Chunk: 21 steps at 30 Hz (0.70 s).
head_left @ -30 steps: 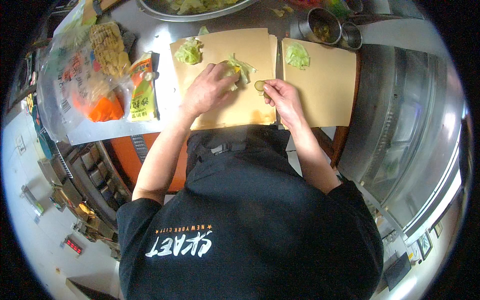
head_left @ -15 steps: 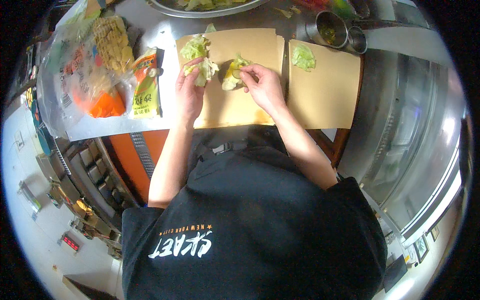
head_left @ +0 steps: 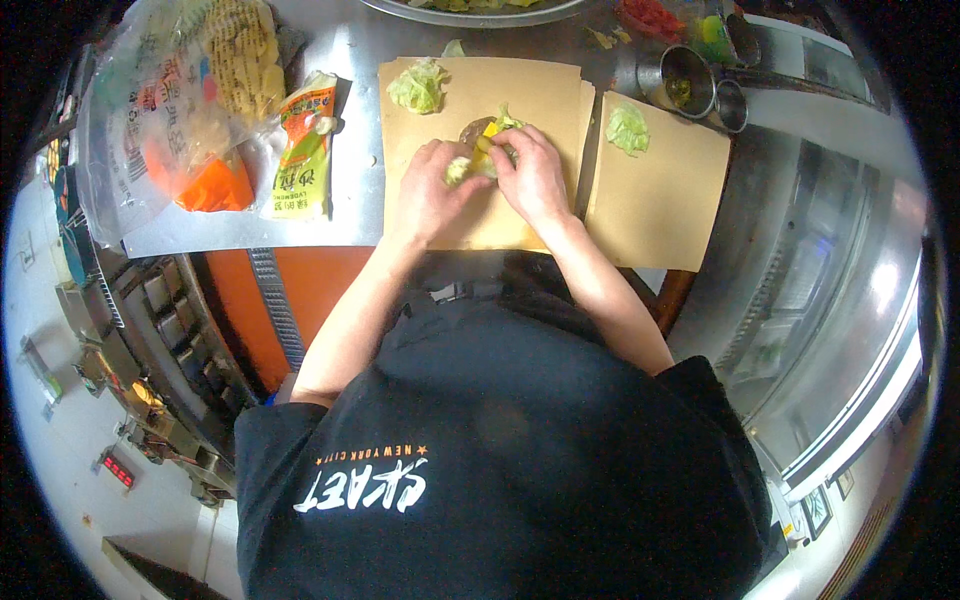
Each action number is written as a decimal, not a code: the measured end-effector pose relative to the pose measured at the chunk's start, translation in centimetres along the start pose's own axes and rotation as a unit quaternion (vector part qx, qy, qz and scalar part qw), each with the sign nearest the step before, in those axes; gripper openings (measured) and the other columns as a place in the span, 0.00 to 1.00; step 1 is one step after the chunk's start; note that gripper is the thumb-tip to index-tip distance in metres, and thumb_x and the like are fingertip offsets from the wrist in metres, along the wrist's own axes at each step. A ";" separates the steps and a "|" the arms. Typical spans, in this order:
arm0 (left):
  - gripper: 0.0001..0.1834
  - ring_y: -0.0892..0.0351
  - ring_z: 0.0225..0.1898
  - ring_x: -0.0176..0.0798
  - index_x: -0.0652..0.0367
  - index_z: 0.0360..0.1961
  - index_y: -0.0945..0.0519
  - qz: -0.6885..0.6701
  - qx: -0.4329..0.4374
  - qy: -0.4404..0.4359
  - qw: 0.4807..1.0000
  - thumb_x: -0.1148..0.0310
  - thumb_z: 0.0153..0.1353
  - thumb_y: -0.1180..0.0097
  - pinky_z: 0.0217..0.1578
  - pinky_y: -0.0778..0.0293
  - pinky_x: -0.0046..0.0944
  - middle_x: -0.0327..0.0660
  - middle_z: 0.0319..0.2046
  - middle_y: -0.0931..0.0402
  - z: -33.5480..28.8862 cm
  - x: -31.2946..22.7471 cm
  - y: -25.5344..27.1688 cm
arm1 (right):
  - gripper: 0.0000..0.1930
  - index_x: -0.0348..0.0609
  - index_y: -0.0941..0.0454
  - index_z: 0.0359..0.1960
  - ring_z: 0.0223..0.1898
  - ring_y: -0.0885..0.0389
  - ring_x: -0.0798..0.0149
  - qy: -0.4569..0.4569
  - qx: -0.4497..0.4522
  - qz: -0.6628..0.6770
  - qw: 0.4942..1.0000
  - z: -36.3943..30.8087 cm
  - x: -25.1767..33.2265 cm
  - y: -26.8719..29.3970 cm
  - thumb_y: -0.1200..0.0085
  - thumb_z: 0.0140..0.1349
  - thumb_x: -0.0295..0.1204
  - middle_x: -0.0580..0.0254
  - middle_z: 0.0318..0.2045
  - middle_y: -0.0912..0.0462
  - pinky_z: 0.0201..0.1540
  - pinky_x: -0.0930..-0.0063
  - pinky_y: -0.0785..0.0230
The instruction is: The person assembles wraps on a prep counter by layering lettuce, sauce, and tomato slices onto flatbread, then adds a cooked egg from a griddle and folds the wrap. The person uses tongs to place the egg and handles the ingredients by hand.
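Note:
A small pile of food lies on the brown paper (head_left: 405,150) in front of me, partly covered by my fingers. It shows a round brown piece (head_left: 472,131), a bright yellow bit (head_left: 491,130) and some green leaf. My left hand (head_left: 430,190) comes in from the pile's left side, its fingers curled over pale lettuce (head_left: 457,170). From the right, my right hand (head_left: 530,178) pinches at a small yellow-green slice (head_left: 484,145) on the pile. Farther up the same paper, apart from both hands, rests a loose lettuce piece (head_left: 418,86).
A second brown sheet (head_left: 660,200) at right bears another lettuce piece (head_left: 628,130). Metal cups (head_left: 675,80) stand beyond it. At left are a yellow-green squeeze pouch (head_left: 305,150) and a clear plastic bag (head_left: 130,150). A large metal bowl's rim (head_left: 470,18) shows at the far edge.
My left hand has moved right from the far-left lettuce to the pile, taking some lettuce along. My right hand stays at the pile. The whole view has shifted slightly.

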<state>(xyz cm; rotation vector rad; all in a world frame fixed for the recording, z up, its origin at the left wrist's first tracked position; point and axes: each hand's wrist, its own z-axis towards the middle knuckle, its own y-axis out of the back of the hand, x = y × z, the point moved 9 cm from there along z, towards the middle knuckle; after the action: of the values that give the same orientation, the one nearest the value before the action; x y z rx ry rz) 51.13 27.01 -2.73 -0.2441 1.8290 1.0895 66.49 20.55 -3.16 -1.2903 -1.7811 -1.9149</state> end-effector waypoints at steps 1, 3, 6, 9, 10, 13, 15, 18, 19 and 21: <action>0.25 0.18 0.50 0.58 0.56 0.53 0.18 0.041 0.006 -0.012 0.999 0.62 0.56 0.24 0.51 0.19 0.52 0.52 0.48 0.18 -0.4 -0.7 -0.4 | 0.11 0.37 0.13 0.46 0.44 0.13 0.45 -0.003 -0.001 0.004 1.000 0.2 -0.4 -0.1 0.34 0.65 0.26 0.49 0.42 0.13 0.50 0.57 0.20; 0.26 0.21 0.54 0.58 0.56 0.54 0.18 0.101 0.026 -0.039 0.994 0.63 0.55 0.25 0.51 0.19 0.54 0.51 0.50 0.22 -0.8 -1.9 -1.1 | 0.10 0.36 0.14 0.46 0.41 0.11 0.52 -0.016 -0.004 -0.003 1.000 0.5 -1.3 -0.1 0.34 0.66 0.27 0.51 0.41 0.12 0.46 0.61 0.19; 0.31 0.23 0.55 0.58 0.55 0.60 0.21 0.132 0.037 -0.075 0.988 0.73 0.52 0.28 0.52 0.20 0.53 0.49 0.52 0.24 -1.1 -2.9 -1.7 | 0.08 0.36 0.14 0.46 0.38 0.12 0.66 -0.157 0.035 0.191 0.968 0.4 -4.7 -0.5 0.35 0.70 0.27 0.57 0.40 0.10 0.39 0.72 0.20; 0.31 0.24 0.54 0.56 0.51 0.59 0.20 0.182 0.067 -0.094 0.976 0.73 0.51 0.30 0.49 0.18 0.52 0.47 0.53 0.25 -1.1 -2.8 -2.6 | 0.08 0.35 0.16 0.49 0.37 0.16 0.75 -0.237 0.039 0.313 0.919 -0.1 -6.8 0.6 0.37 0.73 0.25 0.63 0.40 0.11 0.35 0.81 0.24; 0.30 0.23 0.53 0.55 0.50 0.58 0.19 0.194 0.070 -0.099 0.973 0.72 0.51 0.30 0.48 0.17 0.52 0.47 0.53 0.25 -1.2 -2.7 -2.9 | 0.08 0.36 0.16 0.50 0.36 0.16 0.74 -0.254 0.029 0.339 0.906 -0.2 -7.3 1.3 0.38 0.74 0.25 0.63 0.40 0.11 0.35 0.82 0.25; 0.22 0.21 0.49 0.51 0.46 0.50 0.17 0.201 0.045 -0.164 0.965 0.65 0.52 0.30 0.41 0.15 0.49 0.44 0.48 0.24 -2.1 -3.1 -3.1 | 0.08 0.36 0.17 0.50 0.35 0.18 0.75 -0.257 0.031 0.359 0.897 -0.7 -7.4 2.7 0.37 0.73 0.25 0.65 0.38 0.13 0.35 0.82 0.25; 0.21 0.21 0.49 0.50 0.46 0.49 0.17 0.207 0.042 -0.174 0.962 0.65 0.52 0.30 0.41 0.16 0.49 0.43 0.49 0.24 -2.9 -2.9 -3.5 | 0.09 0.35 0.17 0.50 0.34 0.17 0.74 -0.255 0.036 0.347 0.902 -1.0 -7.0 3.2 0.37 0.73 0.25 0.64 0.38 0.12 0.35 0.82 0.24; 0.20 0.20 0.50 0.50 0.46 0.48 0.17 0.195 0.044 -0.185 0.962 0.65 0.52 0.30 0.41 0.16 0.49 0.42 0.50 0.23 -3.8 -2.6 -3.8 | 0.10 0.34 0.17 0.51 0.35 0.16 0.73 -0.228 0.066 0.292 0.927 -0.8 -5.7 2.4 0.38 0.74 0.25 0.61 0.40 0.12 0.37 0.81 0.23; 0.20 0.20 0.50 0.51 0.46 0.49 0.17 0.186 0.046 -0.187 0.963 0.66 0.52 0.30 0.41 0.16 0.49 0.42 0.51 0.23 -4.1 -2.4 -3.8 | 0.10 0.33 0.16 0.52 0.37 0.15 0.73 -0.212 0.094 0.257 0.938 -0.6 -5.1 1.6 0.38 0.74 0.25 0.60 0.40 0.11 0.37 0.81 0.22; 0.23 0.20 0.52 0.53 0.48 0.50 0.17 0.151 0.039 -0.158 0.975 0.70 0.50 0.30 0.44 0.16 0.49 0.44 0.51 0.23 -4.7 -2.0 -3.4 | 0.12 0.34 0.16 0.52 0.41 0.12 0.64 -0.150 0.114 0.184 0.965 0.3 -3.5 0.4 0.36 0.70 0.26 0.53 0.42 0.10 0.42 0.74 0.19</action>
<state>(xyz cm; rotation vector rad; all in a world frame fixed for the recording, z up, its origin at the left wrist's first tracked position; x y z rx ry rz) 51.18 20.94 -2.41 0.2508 1.6463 1.1831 68.95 19.41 -5.45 -1.7469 -1.6763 -1.3338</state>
